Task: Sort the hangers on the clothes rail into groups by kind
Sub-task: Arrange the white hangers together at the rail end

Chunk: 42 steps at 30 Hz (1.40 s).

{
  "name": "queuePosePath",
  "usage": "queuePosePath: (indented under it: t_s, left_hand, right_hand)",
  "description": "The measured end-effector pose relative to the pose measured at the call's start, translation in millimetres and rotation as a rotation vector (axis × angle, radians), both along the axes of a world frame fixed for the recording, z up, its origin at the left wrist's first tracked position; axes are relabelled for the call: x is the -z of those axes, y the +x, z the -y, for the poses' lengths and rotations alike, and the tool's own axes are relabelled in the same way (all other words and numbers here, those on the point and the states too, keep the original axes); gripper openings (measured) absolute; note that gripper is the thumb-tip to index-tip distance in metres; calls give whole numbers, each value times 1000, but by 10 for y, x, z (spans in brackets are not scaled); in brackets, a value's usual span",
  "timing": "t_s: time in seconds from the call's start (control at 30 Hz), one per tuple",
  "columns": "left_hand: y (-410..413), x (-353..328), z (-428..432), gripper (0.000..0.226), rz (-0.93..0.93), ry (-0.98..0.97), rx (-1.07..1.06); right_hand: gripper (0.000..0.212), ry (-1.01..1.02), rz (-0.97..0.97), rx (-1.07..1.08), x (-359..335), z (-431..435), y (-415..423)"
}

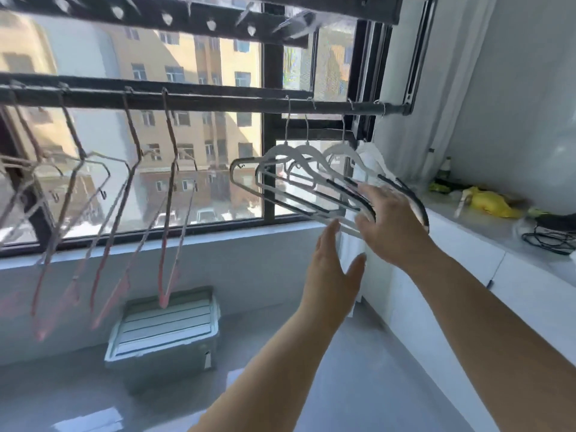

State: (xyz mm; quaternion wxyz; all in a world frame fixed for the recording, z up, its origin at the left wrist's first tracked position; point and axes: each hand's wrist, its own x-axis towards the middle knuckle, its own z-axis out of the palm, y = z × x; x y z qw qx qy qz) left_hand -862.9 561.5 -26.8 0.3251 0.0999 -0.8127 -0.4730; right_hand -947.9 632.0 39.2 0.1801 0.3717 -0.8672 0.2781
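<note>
Head view: a big window [187,151] fills the wall beyond both my hands, with the dark clothes rail [218,102] running across it above them. A grey floor [358,385] lies under my forearms. A pale surface [498,232] stretches off to the right of my right hand, carrying a yellow crumpled thing [489,202] and a black cable [548,240]. Below and to the left of my left hand a green storage box [165,332] sits on the floor.

Well to the left of both hands, the pink hangers [168,213] hang from the rail, tilted and blurred. The white hangers [299,157], three bunched close together, hang by their hooks up and to the left of my right hand and lie slanted.

My right hand [389,226] is spread loosely, its fingers laid against the dark-striped shoulder ends of the white hangers. My left hand [330,269] is flat, fingers straight and together, thumb apart, just under their bottom bars; I cannot tell whether its fingertips touch them.
</note>
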Motion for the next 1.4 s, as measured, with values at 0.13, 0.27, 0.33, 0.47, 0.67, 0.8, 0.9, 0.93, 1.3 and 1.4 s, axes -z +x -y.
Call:
queuePosePath:
  t_s: [0.13,0.27,0.33,0.47,0.67,0.8,0.9,0.93,1.3,1.4]
  left_hand:
    - [-179,35,-42,64,1,75,-76]
    - [-228,57,-4,64,11,136,-127]
    - [-220,55,2,59,30,141,-136]
    - [-97,27,11,52,-5,110,-188]
    - [173,124,194,46,-137,24,-334]
    - [418,138,411,45,-201,34,-419]
    - [596,137,542,44,-235,16,-465]
    - [647,138,576,44,-241,14,-471]
    - [909,278,712,47,-231,68,-519]
    - [849,409,660,47,-158,175,-500]
  right_hand:
    - [52,61,72,-92,-28,81,-143]
    - [48,77,72,-151,18,193,-218]
    - [38,-9,244,-238,50,263,-228]
    - [23,-171,653,-474,135,403,-171]
    - [21,-376,897,-618,213,789,170]
    - [21,-479,942,-695,214,1074,473]
    - [23,-503,963,-683,212,1213,664]
    - [23,-499,974,-683,214,1248,716]
    - [20,-326,944,-767,182,1396,1068]
    - [41,-171,655,-631,184,1251,912]
